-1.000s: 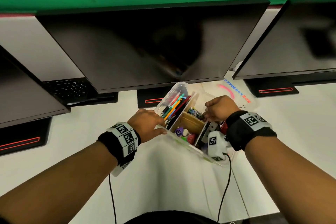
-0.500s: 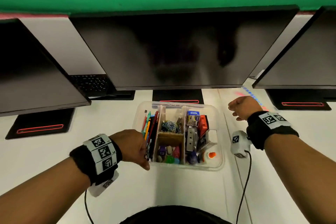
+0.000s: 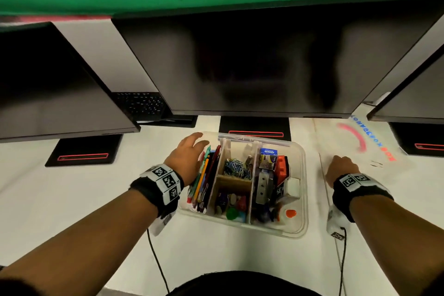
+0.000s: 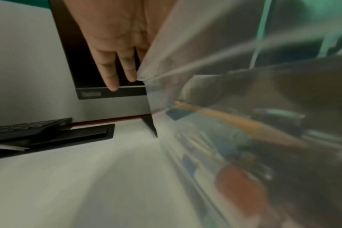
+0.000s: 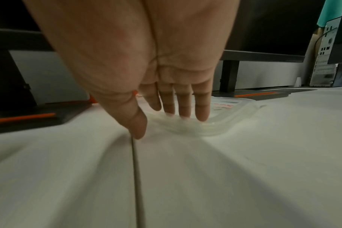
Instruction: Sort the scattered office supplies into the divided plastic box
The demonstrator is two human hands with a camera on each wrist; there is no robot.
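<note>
Box (image 3: 303, 190) of sorted supplies sits mid-worktop; my left hand (image 3: 187, 158) lies flat against its wall, right hand (image 3: 341, 168) open on the lid (image 5: 234, 114); monitor (image 4: 92, 94) reads ThinkVision.

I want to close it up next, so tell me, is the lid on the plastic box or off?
Off. The plastic box is open-topped, its contents showing; the clear lid lies on the desk beside it, under the right hand's fingertips.

**Plastic, gloss and one bit of wood**

The box (image 3: 303, 190) is clear glossy plastic, see-through walls and all. One divider (image 3: 236, 181) inside looks like plain matt wood or card, can't tell which. The paper clips (image 3: 236, 168) are shiny coated wire. The stapler (image 3: 263, 186) shows dull grey metal. The lid (image 5: 242, 111) is the same clear plastic. The desk (image 3: 72, 190) is smooth matt white; the monitor (image 3: 252, 60) is dark and glossy.
</note>
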